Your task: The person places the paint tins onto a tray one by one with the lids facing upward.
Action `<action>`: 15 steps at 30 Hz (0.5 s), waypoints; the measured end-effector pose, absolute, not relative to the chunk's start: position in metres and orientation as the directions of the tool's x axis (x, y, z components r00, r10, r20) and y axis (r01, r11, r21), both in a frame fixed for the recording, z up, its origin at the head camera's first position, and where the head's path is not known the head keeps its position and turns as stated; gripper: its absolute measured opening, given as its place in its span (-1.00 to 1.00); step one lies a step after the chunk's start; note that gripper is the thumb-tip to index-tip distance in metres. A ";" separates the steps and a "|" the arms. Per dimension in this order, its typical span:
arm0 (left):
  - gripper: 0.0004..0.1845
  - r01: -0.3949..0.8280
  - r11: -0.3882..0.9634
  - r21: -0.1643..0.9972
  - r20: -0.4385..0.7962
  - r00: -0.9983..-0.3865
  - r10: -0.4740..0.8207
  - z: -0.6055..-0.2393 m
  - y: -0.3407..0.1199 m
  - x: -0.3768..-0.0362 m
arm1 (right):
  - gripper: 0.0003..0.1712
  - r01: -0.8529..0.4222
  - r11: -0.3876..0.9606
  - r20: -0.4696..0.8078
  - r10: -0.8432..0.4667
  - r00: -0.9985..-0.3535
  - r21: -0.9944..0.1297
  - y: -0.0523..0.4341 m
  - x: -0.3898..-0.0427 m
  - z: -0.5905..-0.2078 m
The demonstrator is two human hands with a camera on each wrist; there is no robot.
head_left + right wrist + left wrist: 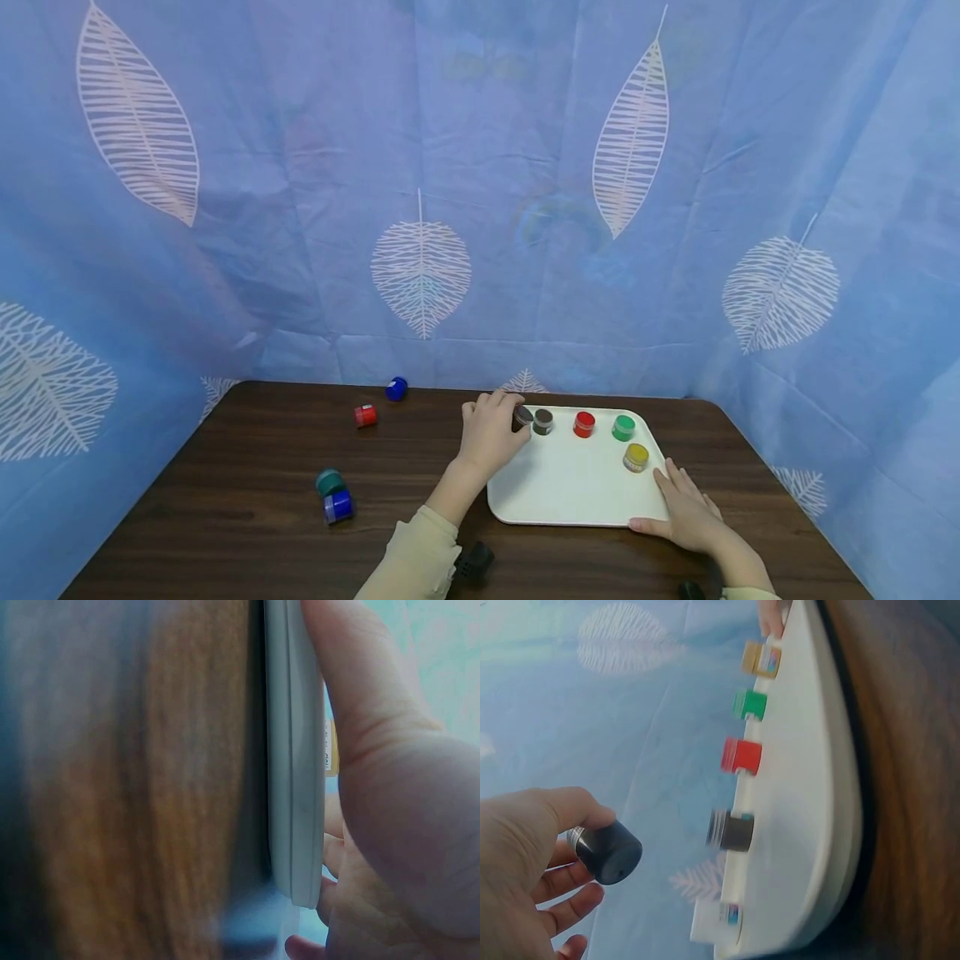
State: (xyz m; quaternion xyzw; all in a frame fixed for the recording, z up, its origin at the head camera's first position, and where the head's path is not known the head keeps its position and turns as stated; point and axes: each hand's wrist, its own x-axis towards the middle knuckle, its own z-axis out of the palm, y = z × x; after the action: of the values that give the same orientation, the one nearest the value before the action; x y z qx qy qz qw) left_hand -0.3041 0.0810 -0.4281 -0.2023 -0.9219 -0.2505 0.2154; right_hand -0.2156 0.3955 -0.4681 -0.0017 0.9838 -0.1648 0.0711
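Above the tray's (pixel 570 492) corner, left hand (pixel 491 433) holds black jar (pixel 522 416).

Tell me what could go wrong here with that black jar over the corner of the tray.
The left hand pinches the black jar at the white tray's far left corner, close to the brown jar; setting it down might knock that one over. Landing on the raised rim, it could tip and roll off onto the table. The right hand only rests on the tray's edge, so a bump might shift it.
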 end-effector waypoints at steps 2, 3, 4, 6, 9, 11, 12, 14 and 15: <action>-0.61 0.490 0.790 0.370 0.494 -0.823 0.279 -0.428 0.086 -0.300 | 0.27 0.018 0.944 -0.140 -0.030 -0.990 -0.330 0.396 -0.215 -0.468; -0.62 0.494 0.786 0.370 0.490 -0.823 0.286 -0.428 0.088 -0.299 | 0.27 0.019 0.943 -0.142 -0.030 -0.989 -0.334 0.396 -0.214 -0.468; -0.63 0.500 0.782 0.372 0.490 -0.821 0.293 -0.428 0.090 -0.298 | 0.27 0.020 0.942 -0.145 -0.031 -0.989 -0.335 0.396 -0.214 -0.468; -0.65 0.510 0.773 0.377 0.485 -0.820 0.305 -0.428 0.095 -0.295 | 0.27 0.015 0.942 -0.141 -0.035 -0.989 -0.336 0.396 -0.213 -0.468; -0.67 0.522 0.764 0.379 0.475 -0.818 0.324 -0.427 0.103 -0.293 | 0.27 0.007 0.943 -0.136 -0.040 -0.990 -0.333 0.396 -0.212 -0.466; -0.67 0.529 0.761 0.376 0.467 -0.817 0.337 -0.426 0.108 -0.292 | 0.26 0.002 0.944 -0.131 -0.044 -0.990 -0.331 0.396 -0.212 -0.465; -0.67 0.531 0.760 0.375 0.462 -0.817 0.344 -0.426 0.112 -0.292 | 0.26 -0.001 0.944 -0.128 -0.046 -0.991 -0.331 0.396 -0.212 -0.465; -0.67 0.534 0.760 0.371 0.448 -0.820 0.357 -0.426 0.118 -0.291 | 0.26 -0.007 0.943 -0.121 -0.049 -0.991 -0.332 0.395 -0.213 -0.466; -0.67 0.534 0.761 0.369 0.440 -0.821 0.363 -0.427 0.121 -0.291 | 0.26 -0.006 0.943 -0.123 -0.049 -0.991 -0.333 0.395 -0.214 -0.468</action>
State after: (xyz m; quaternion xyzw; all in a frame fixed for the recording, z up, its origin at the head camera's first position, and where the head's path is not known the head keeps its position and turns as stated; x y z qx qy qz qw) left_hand -0.2911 0.1209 -0.4272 -0.2432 -0.9220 -0.2460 0.1738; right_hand -0.2138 0.3947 -0.4676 -0.0139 0.9835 -0.1681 0.0648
